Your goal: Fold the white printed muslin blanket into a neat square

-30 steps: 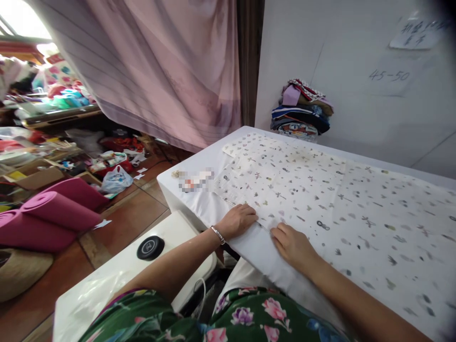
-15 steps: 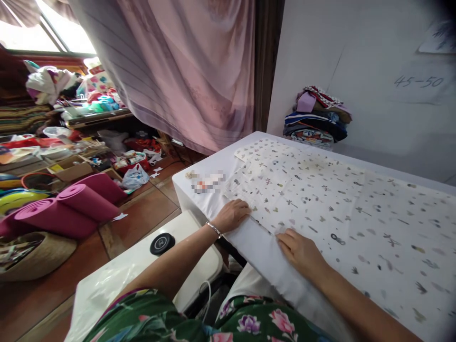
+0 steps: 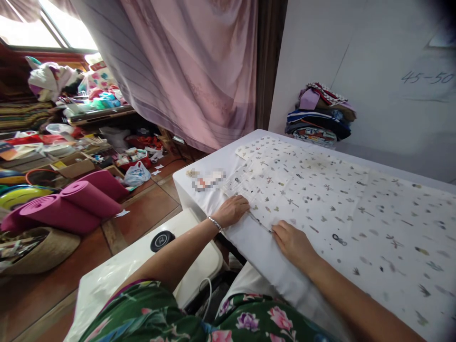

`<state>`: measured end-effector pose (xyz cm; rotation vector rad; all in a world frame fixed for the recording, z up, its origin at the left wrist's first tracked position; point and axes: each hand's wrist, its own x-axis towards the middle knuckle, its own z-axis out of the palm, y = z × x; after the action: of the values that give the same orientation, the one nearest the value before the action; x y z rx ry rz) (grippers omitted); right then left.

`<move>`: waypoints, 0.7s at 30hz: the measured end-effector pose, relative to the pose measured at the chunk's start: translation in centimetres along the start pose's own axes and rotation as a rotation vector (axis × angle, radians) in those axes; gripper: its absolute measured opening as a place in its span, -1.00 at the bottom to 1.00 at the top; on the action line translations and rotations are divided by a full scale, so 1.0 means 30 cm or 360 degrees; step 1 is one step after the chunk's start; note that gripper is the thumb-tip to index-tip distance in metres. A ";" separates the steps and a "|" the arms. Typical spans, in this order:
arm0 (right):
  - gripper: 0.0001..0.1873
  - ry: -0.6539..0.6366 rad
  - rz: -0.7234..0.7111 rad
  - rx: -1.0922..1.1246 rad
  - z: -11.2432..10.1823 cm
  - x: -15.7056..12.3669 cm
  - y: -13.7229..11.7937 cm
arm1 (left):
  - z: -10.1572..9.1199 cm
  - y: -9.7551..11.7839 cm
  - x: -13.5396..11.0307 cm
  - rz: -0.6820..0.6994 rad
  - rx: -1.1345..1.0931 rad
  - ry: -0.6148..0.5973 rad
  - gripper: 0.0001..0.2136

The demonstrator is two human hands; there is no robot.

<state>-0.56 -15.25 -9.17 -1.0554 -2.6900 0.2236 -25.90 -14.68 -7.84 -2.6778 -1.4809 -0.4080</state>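
Observation:
A white cloth (image 3: 320, 199) printed with small palm trees, leaves and other motifs lies spread over a table (image 3: 245, 240) with a white cover. My left hand (image 3: 233, 210), a silver bracelet at its wrist, has its fingers closed on the cloth's near edge. Farther right along that same edge, my right hand (image 3: 292, 241) pinches the cloth between thumb and fingers. The stretch of edge between my hands runs almost straight and looks slightly raised. The thumb of my left hand is mostly hidden.
A blurred-out small item (image 3: 208, 180) lies on the table's left end. Folded clothes (image 3: 318, 116) are stacked by the wall. To my left stands a white surface with a black round disc (image 3: 162, 241). Pink rolled mats (image 3: 71, 204) and clutter cover the floor beyond.
My right hand has moved slightly left and away from me along the cloth's edge. My left hand stays nearly in place. The whole view has shifted a little.

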 end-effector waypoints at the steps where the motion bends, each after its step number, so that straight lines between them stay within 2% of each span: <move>1: -0.78 0.0001 -0.0003 0.0047 -0.001 0.000 0.004 | -0.003 0.000 -0.001 -0.0005 -0.0004 0.0019 -0.77; 5: -0.73 0.0006 -0.0032 0.0185 -0.007 -0.003 0.010 | -0.009 -0.001 -0.014 -0.0029 -0.0005 0.0074 -0.75; 10: -0.76 -0.0027 -0.0071 0.0139 -0.010 -0.003 -0.004 | 0.001 -0.003 -0.034 -0.0042 -0.0042 0.0005 -0.78; 16: -0.80 0.0016 -0.0131 0.0280 -0.014 0.001 -0.008 | 0.007 -0.004 -0.044 -0.0126 -0.0206 0.0103 -0.82; 19: -0.81 0.0115 -0.0235 0.0228 0.004 -0.002 -0.007 | 0.015 -0.008 -0.041 -0.0253 -0.0214 0.0155 -0.80; 21: -0.78 0.0149 -0.0262 0.0188 0.024 -0.006 -0.006 | 0.018 -0.017 -0.037 -0.0453 -0.0164 0.0167 -0.79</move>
<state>-0.76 -15.54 -9.84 -0.7867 -2.6262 0.2909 -26.77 -15.21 -8.68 -2.4761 -1.8610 -0.6459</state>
